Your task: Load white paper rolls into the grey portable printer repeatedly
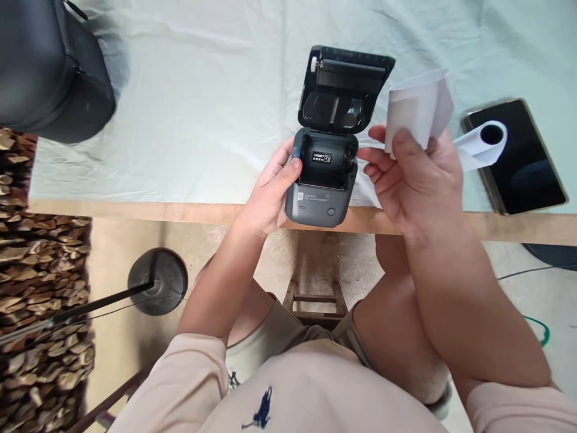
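Observation:
A dark grey portable label printer [320, 201] is held near the table's front edge, its black lid [345, 90] swung up and its paper bay showing bare inside. My left hand [277, 189] grips the printer's left side, with the thumb on its upper rim. To the right of the printer, my right hand [419, 162] pinches a folded white paper strip [412, 111] between thumb and fingers. Some of its fingertips come close to the printer's right side; contact is unclear. Behind that hand, a small white paper roll [496, 150] with a dark core lies over a phone's edge.
A smartphone [525, 156] lies on the pale tablecloth [189, 108] at right. A dark bag [54, 66] stands at the far left. Below are a round black stand base [157, 282], a wooden stool [315, 307] and stacked firewood [45, 337].

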`<action>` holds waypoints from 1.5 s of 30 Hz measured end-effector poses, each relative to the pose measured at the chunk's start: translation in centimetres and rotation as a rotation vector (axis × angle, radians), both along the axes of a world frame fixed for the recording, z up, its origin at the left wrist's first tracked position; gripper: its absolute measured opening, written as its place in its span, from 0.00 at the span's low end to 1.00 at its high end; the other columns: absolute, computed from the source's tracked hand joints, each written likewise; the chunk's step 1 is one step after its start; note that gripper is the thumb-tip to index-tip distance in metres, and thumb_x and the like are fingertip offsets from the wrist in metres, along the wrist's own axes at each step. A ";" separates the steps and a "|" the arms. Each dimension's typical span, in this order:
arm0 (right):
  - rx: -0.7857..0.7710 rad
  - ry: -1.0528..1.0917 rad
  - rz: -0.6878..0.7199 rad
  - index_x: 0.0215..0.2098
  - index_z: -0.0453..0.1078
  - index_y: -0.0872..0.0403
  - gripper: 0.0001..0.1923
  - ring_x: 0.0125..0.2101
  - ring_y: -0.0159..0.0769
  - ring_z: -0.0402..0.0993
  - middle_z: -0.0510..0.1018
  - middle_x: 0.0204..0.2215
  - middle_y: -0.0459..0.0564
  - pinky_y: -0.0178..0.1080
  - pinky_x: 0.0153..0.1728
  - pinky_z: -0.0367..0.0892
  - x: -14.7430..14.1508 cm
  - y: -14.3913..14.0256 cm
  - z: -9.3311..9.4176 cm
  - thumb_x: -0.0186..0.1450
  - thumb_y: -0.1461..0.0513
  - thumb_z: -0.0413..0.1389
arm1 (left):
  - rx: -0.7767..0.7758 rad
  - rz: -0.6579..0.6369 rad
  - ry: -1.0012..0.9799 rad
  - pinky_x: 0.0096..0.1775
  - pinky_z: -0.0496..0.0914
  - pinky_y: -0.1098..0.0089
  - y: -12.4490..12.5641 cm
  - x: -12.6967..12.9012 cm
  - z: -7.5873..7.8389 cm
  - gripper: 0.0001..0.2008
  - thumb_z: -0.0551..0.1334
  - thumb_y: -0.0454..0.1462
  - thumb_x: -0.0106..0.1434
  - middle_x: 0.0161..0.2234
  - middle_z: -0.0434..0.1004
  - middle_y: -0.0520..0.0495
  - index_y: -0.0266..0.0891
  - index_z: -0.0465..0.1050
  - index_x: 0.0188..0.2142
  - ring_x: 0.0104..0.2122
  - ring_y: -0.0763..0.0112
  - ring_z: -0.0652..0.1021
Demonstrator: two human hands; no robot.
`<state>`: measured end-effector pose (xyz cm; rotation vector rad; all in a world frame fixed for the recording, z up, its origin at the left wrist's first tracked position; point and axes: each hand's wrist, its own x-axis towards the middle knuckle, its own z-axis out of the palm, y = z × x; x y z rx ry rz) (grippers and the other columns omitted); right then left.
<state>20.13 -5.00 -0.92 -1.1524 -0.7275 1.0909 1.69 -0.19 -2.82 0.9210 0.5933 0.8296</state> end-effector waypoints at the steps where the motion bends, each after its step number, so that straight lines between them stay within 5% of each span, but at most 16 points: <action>1: 0.039 -0.072 -0.027 0.44 0.54 0.47 0.22 0.26 0.23 0.69 0.73 0.36 0.41 0.32 0.26 0.61 0.0 -0.1 -0.1 0.62 0.47 0.58 | -0.001 0.001 0.001 0.64 0.69 0.61 0.0 0.0 0.0 0.21 0.62 0.48 0.64 0.59 0.72 0.50 0.44 0.68 0.54 0.67 0.58 0.65; 8: 0.369 -0.841 -0.049 0.45 0.58 0.49 0.13 0.36 0.30 0.65 0.66 0.39 0.48 0.41 0.41 0.65 -0.8 -1.1 0.0 0.66 0.52 0.52 | 0.020 -0.036 0.027 0.63 0.71 0.57 -0.3 0.0 0.0 0.27 0.63 0.49 0.63 0.58 0.72 0.50 0.46 0.63 0.58 0.69 0.56 0.61; 14: 0.229 -1.309 0.011 0.44 0.60 0.52 0.12 0.45 0.44 0.66 0.72 0.41 0.55 0.54 0.48 0.64 -0.7 -1.5 -0.2 0.64 0.56 0.49 | 0.032 -0.018 0.040 0.62 0.71 0.55 -0.3 0.2 -0.1 0.27 0.63 0.50 0.63 0.60 0.69 0.48 0.44 0.61 0.58 0.67 0.53 0.65; 28: 0.214 -1.346 0.193 0.53 0.58 0.50 0.20 0.51 0.44 0.62 0.69 0.47 0.55 0.50 0.49 0.67 -1.5 -1.5 -0.1 0.63 0.58 0.48 | 0.111 -0.011 0.127 0.67 0.63 0.59 -0.6 0.0 -0.4 0.22 0.52 0.50 0.70 0.59 0.70 0.54 0.47 0.60 0.60 0.69 0.60 0.61; 35: 0.213 -1.395 -0.009 0.39 0.63 0.51 0.13 0.51 0.47 0.69 0.78 0.43 0.48 0.55 0.53 0.59 -0.7 -1.0 0.3 0.55 0.61 0.56 | 0.039 0.004 0.090 0.65 0.67 0.56 -0.8 0.5 0.4 0.24 0.55 0.49 0.68 0.57 0.71 0.48 0.44 0.61 0.60 0.68 0.56 0.62; 38: 0.221 -1.382 0.018 0.35 0.65 0.50 0.07 0.55 0.49 0.69 0.80 0.42 0.46 0.56 0.55 0.57 -0.7 -0.9 0.3 0.58 0.60 0.55 | 0.026 0.009 0.086 0.64 0.68 0.54 -0.7 0.4 0.3 0.27 0.58 0.50 0.67 0.57 0.72 0.46 0.43 0.62 0.60 0.67 0.53 0.64; 45: 0.518 -1.375 -0.101 0.33 0.70 0.49 0.05 0.46 0.40 0.73 0.80 0.38 0.43 0.49 0.49 0.62 -0.7 -1.2 0.0 0.63 0.57 0.55 | 0.010 0.001 0.045 0.56 0.76 0.54 -0.2 0.1 0.0 0.26 0.57 0.55 0.65 0.49 0.77 0.50 0.45 0.65 0.56 0.59 0.54 0.75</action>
